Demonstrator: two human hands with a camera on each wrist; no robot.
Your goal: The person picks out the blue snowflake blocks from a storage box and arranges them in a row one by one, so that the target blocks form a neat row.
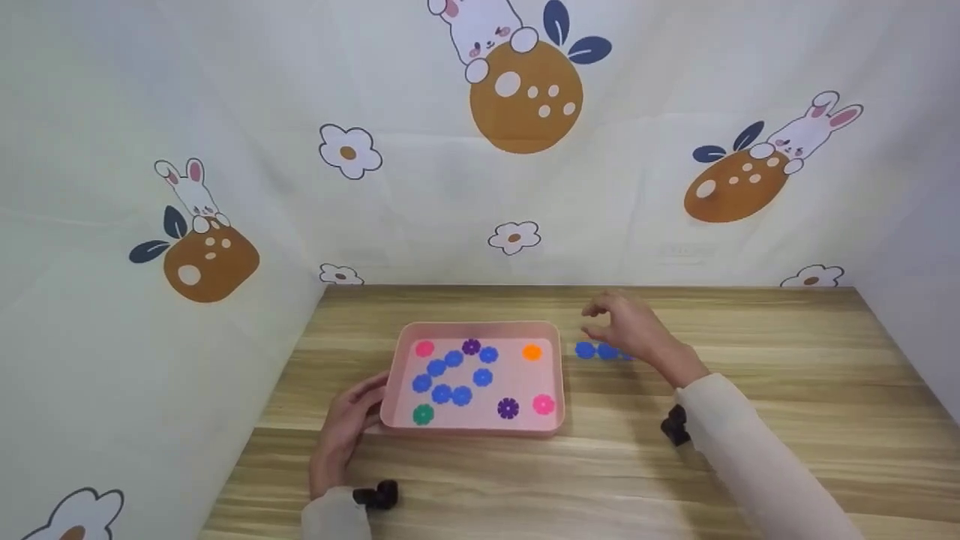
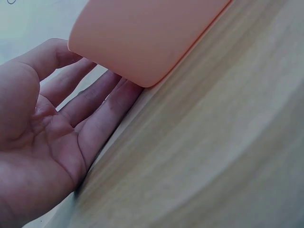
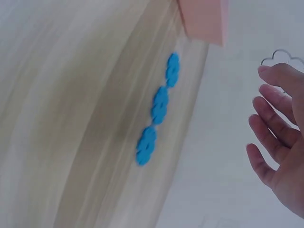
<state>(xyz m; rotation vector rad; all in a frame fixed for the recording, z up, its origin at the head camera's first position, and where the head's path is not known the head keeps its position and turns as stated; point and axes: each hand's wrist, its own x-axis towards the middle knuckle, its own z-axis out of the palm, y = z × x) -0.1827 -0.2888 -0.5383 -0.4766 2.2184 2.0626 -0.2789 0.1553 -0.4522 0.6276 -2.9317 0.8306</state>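
A shallow pink tray [image 1: 472,432] sits on the wooden table. My left hand [image 1: 349,424] rests at its left side, with straight, relaxed fingers touching the wall of the tray [image 2: 142,38] in the left wrist view. To the right of the tray, a row of three blue flower-shaped plastic discs [image 3: 160,105] lies on the tabletop. Above that row hovers my right hand [image 1: 630,326], fingers loosely bent and nothing between them; it partly covers the row in the head view. Inside the tray are several blue discs [image 1: 441,394], some set edge to edge.
Also in the tray lie pink [image 1: 543,404], purple [image 1: 508,408], orange [image 1: 532,352] and green discs [image 1: 423,414]. A patterned cloth [image 1: 420,210] with rabbits and flowers stands behind and beside the wooden table [image 1: 600,480].
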